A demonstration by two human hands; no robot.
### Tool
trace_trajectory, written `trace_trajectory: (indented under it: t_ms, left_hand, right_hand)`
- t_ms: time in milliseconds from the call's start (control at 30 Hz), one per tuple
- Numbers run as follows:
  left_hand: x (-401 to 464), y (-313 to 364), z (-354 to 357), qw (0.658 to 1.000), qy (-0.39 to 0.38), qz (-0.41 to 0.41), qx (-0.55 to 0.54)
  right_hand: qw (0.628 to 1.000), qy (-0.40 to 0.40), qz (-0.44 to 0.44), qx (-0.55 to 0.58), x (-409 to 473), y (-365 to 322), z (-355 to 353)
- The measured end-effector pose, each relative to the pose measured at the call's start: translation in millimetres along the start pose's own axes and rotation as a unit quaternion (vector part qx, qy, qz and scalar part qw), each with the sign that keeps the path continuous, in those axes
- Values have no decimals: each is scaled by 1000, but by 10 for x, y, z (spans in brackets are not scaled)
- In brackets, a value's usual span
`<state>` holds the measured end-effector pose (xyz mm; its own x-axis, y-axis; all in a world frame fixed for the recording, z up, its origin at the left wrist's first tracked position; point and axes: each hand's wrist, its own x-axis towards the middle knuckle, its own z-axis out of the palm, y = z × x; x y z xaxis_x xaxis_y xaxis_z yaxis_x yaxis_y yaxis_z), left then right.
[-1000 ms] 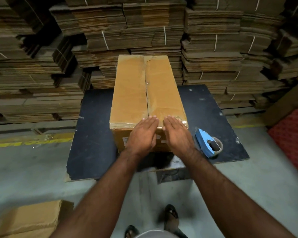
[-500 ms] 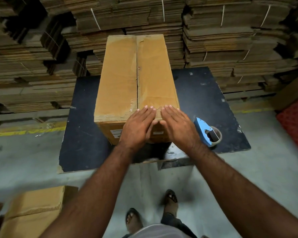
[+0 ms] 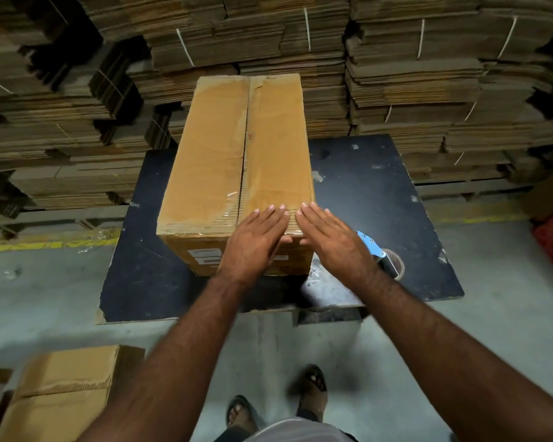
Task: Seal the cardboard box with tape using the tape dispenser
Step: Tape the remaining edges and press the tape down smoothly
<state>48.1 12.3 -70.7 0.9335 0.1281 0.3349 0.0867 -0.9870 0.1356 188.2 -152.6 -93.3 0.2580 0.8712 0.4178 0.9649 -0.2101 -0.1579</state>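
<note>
Pressing: we have both palms flat on the near end of the cardboard box (image 3: pixel 237 154), fingers straight and together, pointing away from us.
Left hand (image 3: pixel 253 240): lies on the near top edge, just left of the centre seam; grip is flat and spread, holding nothing.
Right hand (image 3: pixel 331 239): lies on the near right corner of the top; same flat pose, nothing held; fingertips nearly meet those of the left.
Arms: both bare forearms reach forward and converge on the box.
Box: long, closed, lengthwise on the dark table (image 3: pixel 380 193), far end towards the stacks; clear tape (image 3: pixel 246 135) runs along the centre seam, glossy wrinkles near our fingers; a white label (image 3: pixel 205 255) on the near face.
Tape dispenser (image 3: pixel 379 253): blue, lying on the table just right of our right wrist, which partly covers it; apart from the box.
Around: bundled flat cardboard stacks (image 3: pixel 412 74) behind the table; another brown carton (image 3: pixel 61 390) on the floor at lower left; our sandalled feet (image 3: pixel 313 387) below; a yellow floor line (image 3: pixel 45 244) on the left.
In the way: our hands hide the near end of the seam, so we cannot tell how the tape ends there.
</note>
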Motion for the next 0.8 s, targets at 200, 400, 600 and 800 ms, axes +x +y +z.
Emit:
trace_trajectory:
  t_ms: [200,400,600,800]
  left_hand:
    - [26,127,-100,997,-30,10,-73]
    - [176,258,-143,979,-106,-47,-170]
    - [266,289,-237,973,-130,-56,-184]
    - [311,173,-280,957,-172,-50,-227]
  right_hand:
    - [972,22,173,158,-167,-201,-163]
    - [890,-60,338,299,-141,-579,-168]
    - [886,-124,353,272,-8,-298,-135]
    - [876,-64,403,259,-42,-831,-122]
